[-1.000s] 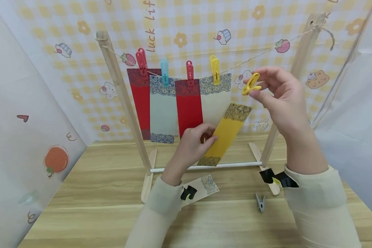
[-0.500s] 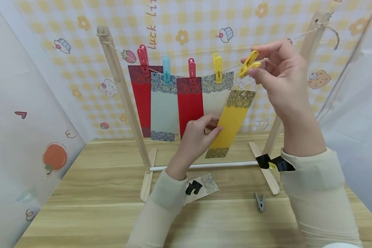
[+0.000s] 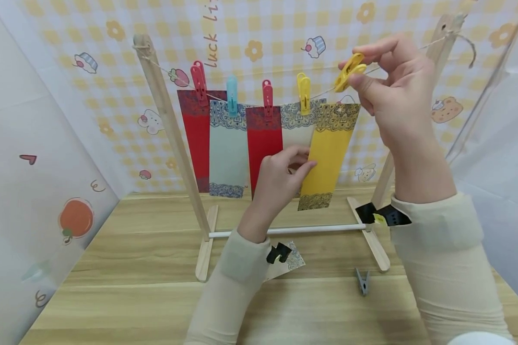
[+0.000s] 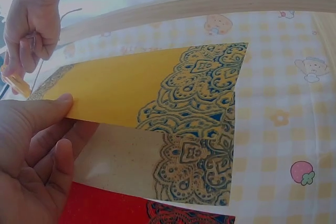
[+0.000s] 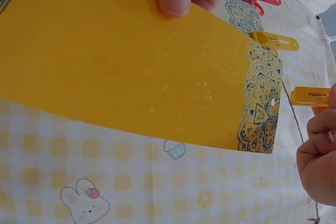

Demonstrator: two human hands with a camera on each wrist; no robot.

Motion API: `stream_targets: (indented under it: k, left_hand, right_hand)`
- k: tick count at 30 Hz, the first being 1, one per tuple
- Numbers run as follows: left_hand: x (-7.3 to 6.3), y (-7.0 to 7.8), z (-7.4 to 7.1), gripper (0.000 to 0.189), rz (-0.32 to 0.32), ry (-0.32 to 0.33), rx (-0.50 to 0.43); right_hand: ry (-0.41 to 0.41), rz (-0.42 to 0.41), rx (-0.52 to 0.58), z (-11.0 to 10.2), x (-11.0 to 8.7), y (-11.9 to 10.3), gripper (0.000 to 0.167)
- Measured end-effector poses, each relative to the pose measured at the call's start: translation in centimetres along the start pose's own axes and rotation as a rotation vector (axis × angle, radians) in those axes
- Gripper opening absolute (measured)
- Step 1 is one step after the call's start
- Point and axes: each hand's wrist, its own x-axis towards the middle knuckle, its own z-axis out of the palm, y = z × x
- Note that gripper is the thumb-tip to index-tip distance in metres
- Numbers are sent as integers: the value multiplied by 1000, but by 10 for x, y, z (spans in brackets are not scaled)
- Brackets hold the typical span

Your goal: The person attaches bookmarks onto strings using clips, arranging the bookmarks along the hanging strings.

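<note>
My left hand (image 3: 282, 184) pinches the left edge of a yellow card (image 3: 330, 158) with patterned bands at both ends. The card stands nearly upright, its top just under the string (image 3: 328, 91). Above its top right corner, my right hand (image 3: 403, 91) pinches a yellow clothespin (image 3: 349, 73) between thumb and fingers, close to the string. To the left, a pale card (image 3: 295, 136) hangs from another yellow clothespin (image 3: 304, 94), partly behind the yellow card. In the right wrist view the held clothespin (image 5: 310, 96) is apart from the card's patterned end.
Red cards (image 3: 264, 148) and a pale green card (image 3: 228, 153) hang further left from red and blue clothespins. Wooden posts (image 3: 168, 129) hold the string. A grey clothespin (image 3: 362, 281) and a patterned card (image 3: 285, 269) lie on the table (image 3: 155, 297).
My left hand has raised the yellow card and turned it more upright, towards the string. My right hand has moved up with the yellow clothespin to the string's height.
</note>
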Motion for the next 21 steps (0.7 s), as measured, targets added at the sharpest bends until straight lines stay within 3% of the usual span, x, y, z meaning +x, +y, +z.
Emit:
stream_targets:
  k: [7, 14, 21]
  left_hand:
    - [5, -1, 4, 24, -12, -1, -17]
    - [6, -3, 4, 21, -3, 36, -37]
    - [6, -3, 5, 19, 7, 27, -39]
  right_hand:
    - [23, 85, 41, -3, 12, -6, 18]
    - [-28, 153, -72, -3, 12, -3, 16]
    - [-36, 181, -90, -5, 9, -2, 16]
